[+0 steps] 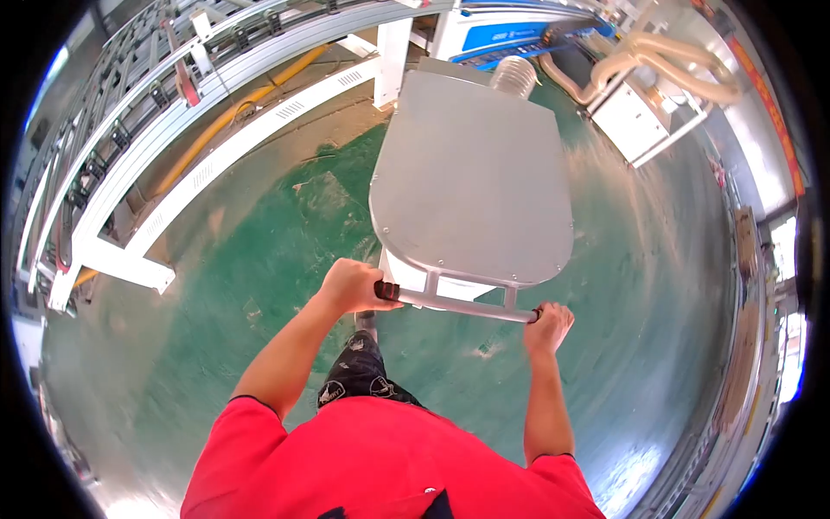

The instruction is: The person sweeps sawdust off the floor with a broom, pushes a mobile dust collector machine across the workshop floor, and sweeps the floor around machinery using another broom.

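Observation:
A large grey machine (471, 173) with a smooth, rounded metal top stands right in front of me. From its near side juts a metal push handle (467, 305) with black grips at both ends. My left hand (350, 287) is closed around the left grip, part of which shows beside the thumb. Around the right grip my right hand (550, 327) is wrapped, hiding most of it. A ribbed, pale hose fitting (513, 78) rises at the machine's far right corner. The lower body and any wheels are mostly hidden under the top.
Along the left runs a long conveyor frame (199, 177) with white legs and rails. A yellow pipe (203, 138) lies beneath it. Far right, a white cabinet (627, 121) stands by thick beige hoses (674, 54). Dusty green floor (259, 251) surrounds the machine.

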A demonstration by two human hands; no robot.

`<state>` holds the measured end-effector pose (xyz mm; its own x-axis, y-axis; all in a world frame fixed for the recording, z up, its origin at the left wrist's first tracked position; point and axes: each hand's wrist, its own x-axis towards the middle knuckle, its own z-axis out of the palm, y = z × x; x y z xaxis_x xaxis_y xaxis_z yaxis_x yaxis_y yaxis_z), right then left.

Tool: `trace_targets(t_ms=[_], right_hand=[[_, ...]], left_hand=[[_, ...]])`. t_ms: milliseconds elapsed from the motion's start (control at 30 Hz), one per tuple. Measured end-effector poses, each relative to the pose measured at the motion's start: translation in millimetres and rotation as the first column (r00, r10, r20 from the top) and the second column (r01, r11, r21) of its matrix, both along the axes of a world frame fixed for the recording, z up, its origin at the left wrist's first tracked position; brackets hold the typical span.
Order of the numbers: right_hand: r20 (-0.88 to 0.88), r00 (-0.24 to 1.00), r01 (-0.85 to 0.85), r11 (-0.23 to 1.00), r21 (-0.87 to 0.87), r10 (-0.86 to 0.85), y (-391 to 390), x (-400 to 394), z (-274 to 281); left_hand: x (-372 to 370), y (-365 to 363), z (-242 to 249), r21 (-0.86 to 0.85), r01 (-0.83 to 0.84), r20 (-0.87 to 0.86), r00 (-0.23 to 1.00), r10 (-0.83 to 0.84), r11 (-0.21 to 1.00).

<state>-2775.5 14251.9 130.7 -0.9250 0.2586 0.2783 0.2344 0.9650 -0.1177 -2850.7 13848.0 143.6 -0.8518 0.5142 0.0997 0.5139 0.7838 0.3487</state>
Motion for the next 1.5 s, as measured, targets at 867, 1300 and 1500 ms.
trace_targets(t_ms=[867, 1300, 1500], right_hand=[[0.061, 0.995, -0.084, 0.983, 0.163, 0.075, -28, -358, -16], [0.071, 0.990, -0.134, 0.983, 0.125, 0.126, -32, -473, -10], [0.095, 0.993, -0.074, 0.992, 0.097, 0.065, -62, -463, -14]], left_hand=[[-376, -46, 9, -0.067, -0.059, 0.122, 0.990, 0.067, 0.996], [-503, -45, 5, -0.100, -0.030, 0.160, 0.986, 0.046, 0.995], [-502, -70, 0, -0.027, 0.011, 0.177, 0.984, -0.006, 1.000]])
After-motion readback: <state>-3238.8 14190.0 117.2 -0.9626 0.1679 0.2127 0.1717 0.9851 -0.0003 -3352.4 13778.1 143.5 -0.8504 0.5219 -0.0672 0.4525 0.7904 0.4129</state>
